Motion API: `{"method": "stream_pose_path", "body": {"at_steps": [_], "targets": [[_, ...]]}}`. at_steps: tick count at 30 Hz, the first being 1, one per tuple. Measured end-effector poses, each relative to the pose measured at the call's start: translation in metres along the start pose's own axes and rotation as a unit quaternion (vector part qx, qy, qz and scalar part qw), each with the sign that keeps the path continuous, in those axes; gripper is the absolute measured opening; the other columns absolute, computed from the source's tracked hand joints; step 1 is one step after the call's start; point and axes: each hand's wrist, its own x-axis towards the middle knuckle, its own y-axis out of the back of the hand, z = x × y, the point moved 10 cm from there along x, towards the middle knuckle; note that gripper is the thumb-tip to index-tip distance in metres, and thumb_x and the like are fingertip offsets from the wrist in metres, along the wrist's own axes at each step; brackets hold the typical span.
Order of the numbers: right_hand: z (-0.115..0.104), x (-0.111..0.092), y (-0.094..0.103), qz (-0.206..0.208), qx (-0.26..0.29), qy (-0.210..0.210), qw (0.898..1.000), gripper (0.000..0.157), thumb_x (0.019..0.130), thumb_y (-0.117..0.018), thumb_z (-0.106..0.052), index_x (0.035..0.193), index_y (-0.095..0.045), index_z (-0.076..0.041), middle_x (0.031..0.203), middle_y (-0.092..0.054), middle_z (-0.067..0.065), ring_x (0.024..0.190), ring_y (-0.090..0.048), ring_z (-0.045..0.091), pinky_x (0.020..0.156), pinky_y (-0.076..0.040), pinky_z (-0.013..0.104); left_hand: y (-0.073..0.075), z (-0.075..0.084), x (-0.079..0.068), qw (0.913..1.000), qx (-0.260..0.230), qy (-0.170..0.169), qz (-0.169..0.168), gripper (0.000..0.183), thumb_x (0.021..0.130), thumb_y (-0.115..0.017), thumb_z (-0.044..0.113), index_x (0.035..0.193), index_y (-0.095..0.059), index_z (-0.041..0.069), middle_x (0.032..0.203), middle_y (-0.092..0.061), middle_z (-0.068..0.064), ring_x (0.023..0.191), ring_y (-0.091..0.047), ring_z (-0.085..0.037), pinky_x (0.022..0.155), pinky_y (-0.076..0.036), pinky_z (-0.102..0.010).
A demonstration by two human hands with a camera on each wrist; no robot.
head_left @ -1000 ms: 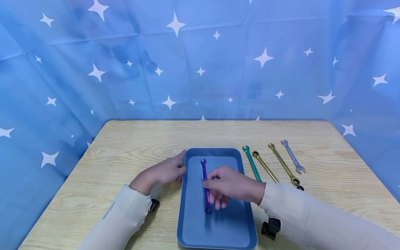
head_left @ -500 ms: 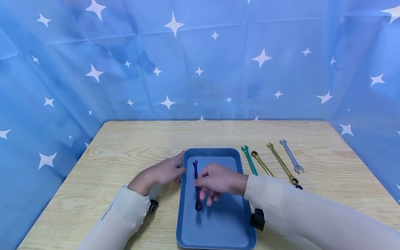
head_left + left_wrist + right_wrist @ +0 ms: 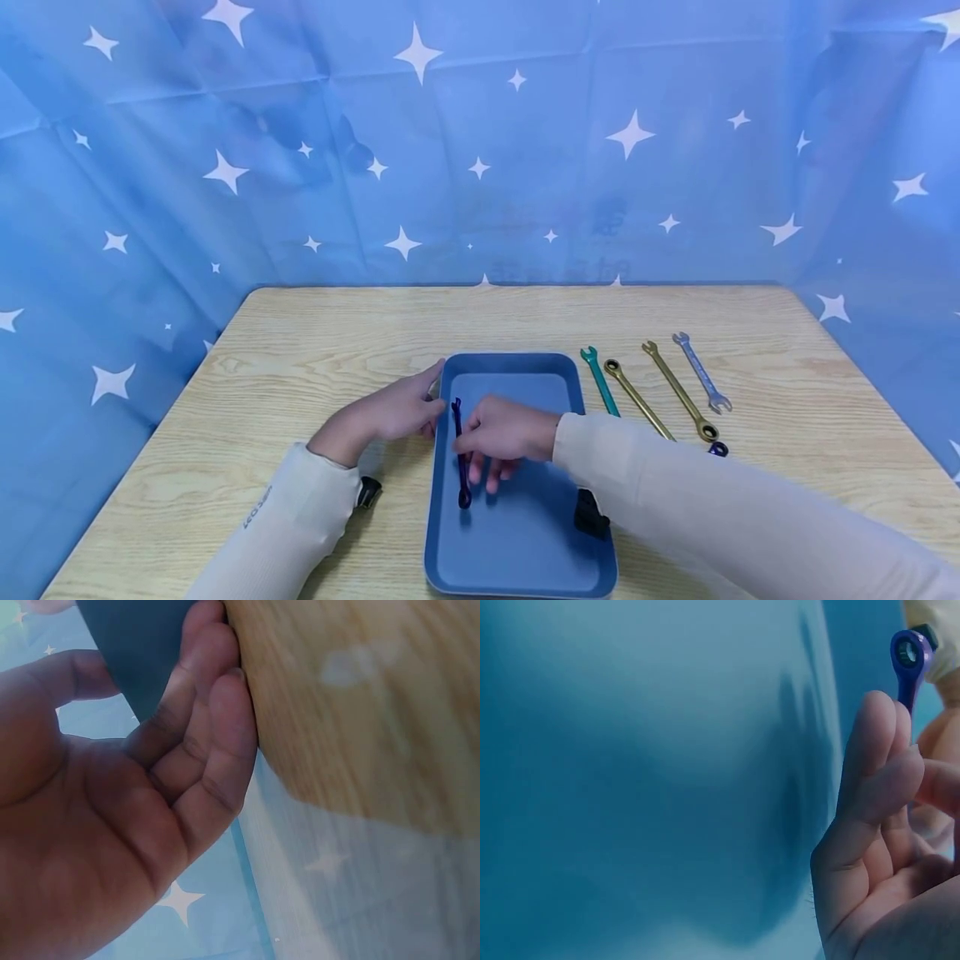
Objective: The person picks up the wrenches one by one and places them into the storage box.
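A purple combination wrench [image 3: 462, 493] is pinched between the thumb and fingers of my right hand [image 3: 501, 429], close over the left part of a blue tray [image 3: 540, 546]. Its open end points to the far side, and its ring end [image 3: 910, 669] stands out past the fingertips in the right wrist view. The remaining right fingers hang loosely curled. My left hand [image 3: 397, 410] holds the tray's left side, thumb at the rim. In the left wrist view, this hand [image 3: 127, 795] has its thumb and fingers on either side of the tray wall [image 3: 139, 645].
Right of the tray on the wooden table [image 3: 322, 333] lie a green wrench [image 3: 600, 383], two gold wrenches [image 3: 637, 400] [image 3: 678, 390] and a silver-blue wrench [image 3: 702, 372]. A dark ring end [image 3: 717, 448] shows beside the right sleeve. A blue star-patterned curtain [image 3: 480, 125] surrounds the table.
My right hand has moved left across the tray with the purple wrench, bringing it near the left wall. The left hand has stayed at the tray's side.
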Motion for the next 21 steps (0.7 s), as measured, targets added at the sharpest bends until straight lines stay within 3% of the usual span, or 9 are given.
{"method": "stream_pose_path", "body": {"at_steps": [21], "targets": [[0.009, 0.012, -0.006, -0.006, -0.040, -0.018, 0.999, 0.034, 0.100, -0.060, -0.020, 0.072, -0.067, -0.003, 0.057, -0.063, 0.005, 0.041, -0.059, 0.011, 0.040, -0.044, 0.020, -0.001, 0.000, 0.001, 0.9999, -0.009, -0.010, -0.003, 0.071, 0.103, -0.042, 0.016, 0.163, -0.004, 0.021, 0.077, -0.069, -0.004, 0.071, -0.066, -0.020, 0.069, -0.051, -0.033]]}}
